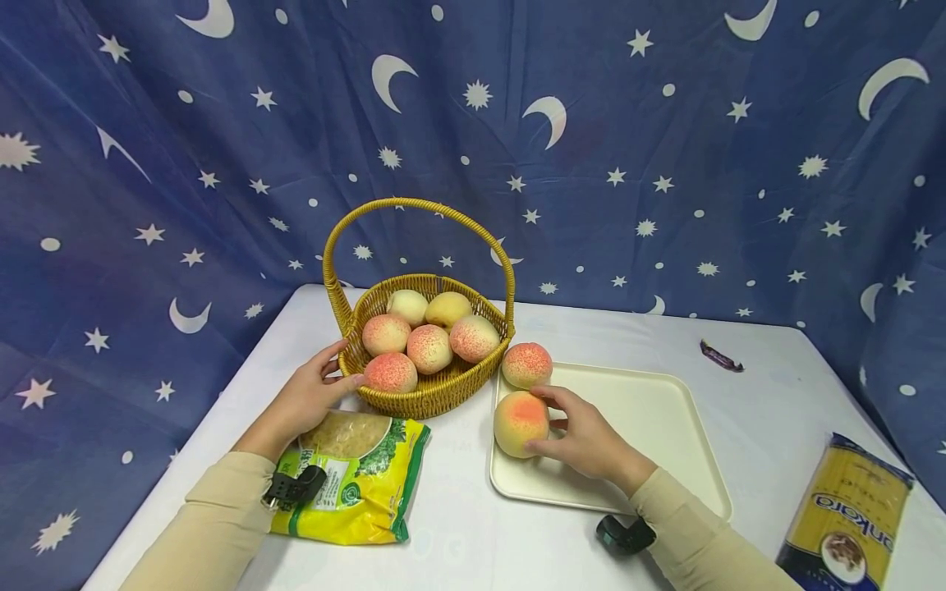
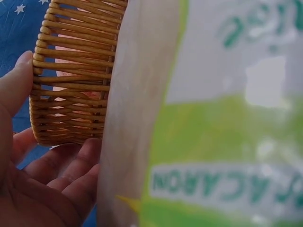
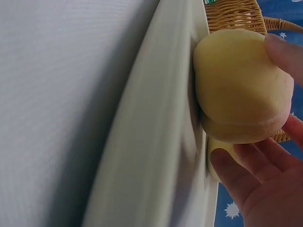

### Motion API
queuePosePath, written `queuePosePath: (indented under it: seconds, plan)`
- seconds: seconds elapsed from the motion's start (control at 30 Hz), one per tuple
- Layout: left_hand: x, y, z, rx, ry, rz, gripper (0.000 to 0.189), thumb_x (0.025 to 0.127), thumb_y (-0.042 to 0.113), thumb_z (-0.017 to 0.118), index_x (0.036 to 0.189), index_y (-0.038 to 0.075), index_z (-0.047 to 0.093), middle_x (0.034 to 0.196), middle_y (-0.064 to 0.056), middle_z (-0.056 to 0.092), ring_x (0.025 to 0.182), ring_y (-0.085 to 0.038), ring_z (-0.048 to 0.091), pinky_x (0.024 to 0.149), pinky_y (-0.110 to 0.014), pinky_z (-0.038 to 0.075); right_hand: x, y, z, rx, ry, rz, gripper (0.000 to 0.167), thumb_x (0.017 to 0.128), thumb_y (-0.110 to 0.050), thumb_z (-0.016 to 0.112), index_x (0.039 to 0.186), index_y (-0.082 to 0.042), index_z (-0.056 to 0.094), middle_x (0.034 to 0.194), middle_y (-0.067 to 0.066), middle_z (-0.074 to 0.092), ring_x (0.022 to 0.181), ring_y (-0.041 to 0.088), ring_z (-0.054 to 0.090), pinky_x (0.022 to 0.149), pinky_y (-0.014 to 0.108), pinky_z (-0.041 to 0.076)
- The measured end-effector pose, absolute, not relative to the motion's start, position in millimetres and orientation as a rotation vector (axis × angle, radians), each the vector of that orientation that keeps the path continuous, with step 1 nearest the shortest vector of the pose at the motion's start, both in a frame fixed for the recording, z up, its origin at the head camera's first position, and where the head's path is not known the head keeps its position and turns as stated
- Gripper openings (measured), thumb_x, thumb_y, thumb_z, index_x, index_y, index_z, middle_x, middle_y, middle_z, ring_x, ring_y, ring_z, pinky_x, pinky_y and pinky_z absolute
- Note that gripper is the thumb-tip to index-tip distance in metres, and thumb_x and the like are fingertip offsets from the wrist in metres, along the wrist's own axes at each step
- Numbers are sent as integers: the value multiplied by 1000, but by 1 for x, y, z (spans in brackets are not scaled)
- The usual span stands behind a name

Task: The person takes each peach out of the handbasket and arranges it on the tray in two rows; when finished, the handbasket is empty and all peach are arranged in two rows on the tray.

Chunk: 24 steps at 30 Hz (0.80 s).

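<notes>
Around the left front of a wicker basket (image 1: 432, 404) with a tall arched handle, my left hand (image 1: 309, 400) grips the rim; the left wrist view shows its thumb on the rim and fingers against the side. Several peaches (image 1: 429, 349) lie inside the basket. On the left part of a cream tray (image 1: 636, 410), my right hand (image 1: 587, 435) holds a yellow peach with a red-orange top (image 1: 521, 424), thumb and fingers about its right side. Another reddish peach (image 1: 528, 365) sits just behind it, at the tray's back left corner beside the basket.
A yellow and green bag of macaroni (image 1: 369, 484) lies under the left wrist, in front of the basket. At right are a blue and yellow pasta packet (image 1: 850, 517) and, farther back, a small dark wrapped candy (image 1: 720, 356). A blue star-patterned curtain (image 1: 591, 222) hangs behind the white table.
</notes>
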State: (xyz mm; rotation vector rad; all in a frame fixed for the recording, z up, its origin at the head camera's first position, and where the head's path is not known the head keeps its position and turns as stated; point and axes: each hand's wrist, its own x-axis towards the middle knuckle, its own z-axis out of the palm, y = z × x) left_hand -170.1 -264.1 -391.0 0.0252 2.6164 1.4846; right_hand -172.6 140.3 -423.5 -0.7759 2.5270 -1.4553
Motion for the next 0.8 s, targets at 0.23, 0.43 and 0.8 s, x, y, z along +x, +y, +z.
queuePosePath:
  seconds: [0.23,0.43,0.8]
  plan:
    - [-171,-264,-391,24,2607,1493,85,100,35,64,162,7,12,156,-32,27,142,-45,32,107,-56,39,-173,139,-424,-740,2492,-1467,71,81,-15,85,140,3,50,137,17,55,112,32,61,90,28,54]
    - [-170,-262,-387,34,2602,1494,86,100,35,64,162,6,11,156,-32,27,142,-46,32,107,-56,39,-173,140,-424,-748,2476,-1462,71,81,-16,85,139,3,50,136,17,55,112,32,62,90,28,54]
    - [-170,-263,-388,18,2593,1488,87,100,38,64,162,7,10,157,-32,26,142,-45,30,107,-56,38,-172,140,-424,-725,2477,-1451,73,79,-17,87,139,2,51,136,15,56,113,30,61,92,30,53]
